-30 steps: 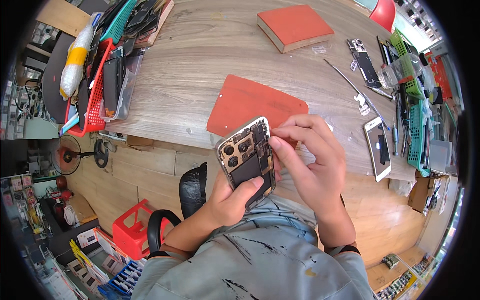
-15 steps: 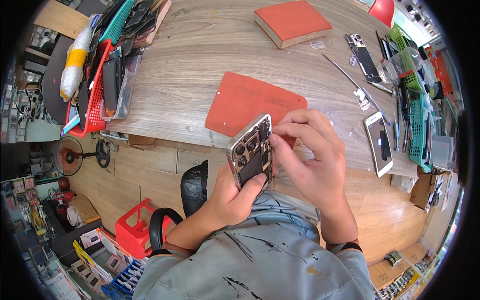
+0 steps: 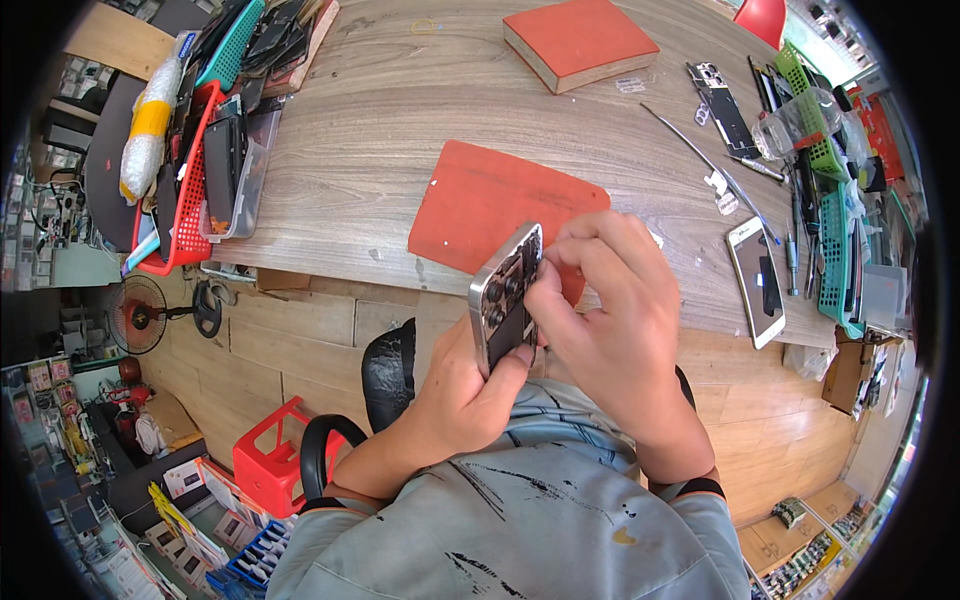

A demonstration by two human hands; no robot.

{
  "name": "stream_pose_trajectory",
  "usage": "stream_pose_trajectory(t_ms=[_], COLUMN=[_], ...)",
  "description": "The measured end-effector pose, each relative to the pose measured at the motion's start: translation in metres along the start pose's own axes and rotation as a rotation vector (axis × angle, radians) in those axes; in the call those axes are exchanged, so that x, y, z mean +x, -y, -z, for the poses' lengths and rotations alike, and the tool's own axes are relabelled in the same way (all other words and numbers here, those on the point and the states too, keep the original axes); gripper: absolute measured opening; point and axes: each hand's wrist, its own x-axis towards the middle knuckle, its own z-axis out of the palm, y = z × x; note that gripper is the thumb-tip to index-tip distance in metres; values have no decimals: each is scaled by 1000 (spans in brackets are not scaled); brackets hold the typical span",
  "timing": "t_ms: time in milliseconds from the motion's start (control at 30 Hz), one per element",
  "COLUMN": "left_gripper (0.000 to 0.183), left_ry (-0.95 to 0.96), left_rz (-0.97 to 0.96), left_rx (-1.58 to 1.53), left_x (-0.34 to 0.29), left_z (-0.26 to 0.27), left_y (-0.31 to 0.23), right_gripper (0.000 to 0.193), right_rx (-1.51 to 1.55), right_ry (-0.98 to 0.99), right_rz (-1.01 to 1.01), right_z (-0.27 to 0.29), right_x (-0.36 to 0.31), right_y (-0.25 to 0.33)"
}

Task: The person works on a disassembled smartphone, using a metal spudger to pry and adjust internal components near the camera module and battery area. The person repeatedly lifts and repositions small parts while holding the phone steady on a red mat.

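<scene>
My left hand [image 3: 462, 385] is wrapped round a smartphone [image 3: 506, 300] with its back off, the thumb lying over the dark inner part. Its silver frame, camera lenses and inner parts show, and it is held upright and tilted above the near table edge. At the phone's right edge my right hand [image 3: 610, 310] has thumb and forefinger pinched together. Whatever may be between those fingertips is too small to make out. Behind the phone lies a flat red pad [image 3: 500, 200] on the table.
A thick red book [image 3: 580, 45] lies at the far side. On the right are a white phone [image 3: 757, 283], an opened phone body [image 3: 722, 110], screwdrivers and green baskets [image 3: 832, 250]. A red basket [image 3: 190, 215] of phone parts stands left. Below are a red stool [image 3: 270, 455] and a fan [image 3: 137, 315].
The phone has been turned more edge-on, so less of its inside shows. My right hand has shifted slightly left, still at the phone's right edge.
</scene>
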Motion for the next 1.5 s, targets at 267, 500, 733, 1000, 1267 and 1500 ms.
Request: stream_pose_trajectory(t_ms=[267, 500, 733, 1000, 1267, 1500], left_gripper=[30, 35, 36, 29, 24, 26], left_ry=[-73, -19, -54, -68, -55, -135], left_rz=[107, 260, 287, 241, 146, 192], left_rx=[-115, -329, -364, -298, -137, -186], left_x=[-3, -4, -6, -6, 1, -3], left_z=[-1, 4, 0, 1, 5, 0], left_y=[-8, 2, 2, 2, -5, -3], right_gripper=[17, 16, 11, 12, 15, 17], right_rx=[71, 89, 223, 200, 61, 14], right_ry=[54, 96, 157, 158, 109, 139], right_rz=[-90, -99, -164, -108, -18, 41], right_z=[-2, 12, 10, 5, 0, -2], right_x=[0, -2, -5, -3, 1, 5], right_y=[-5, -21, -14, -12, -8, -10])
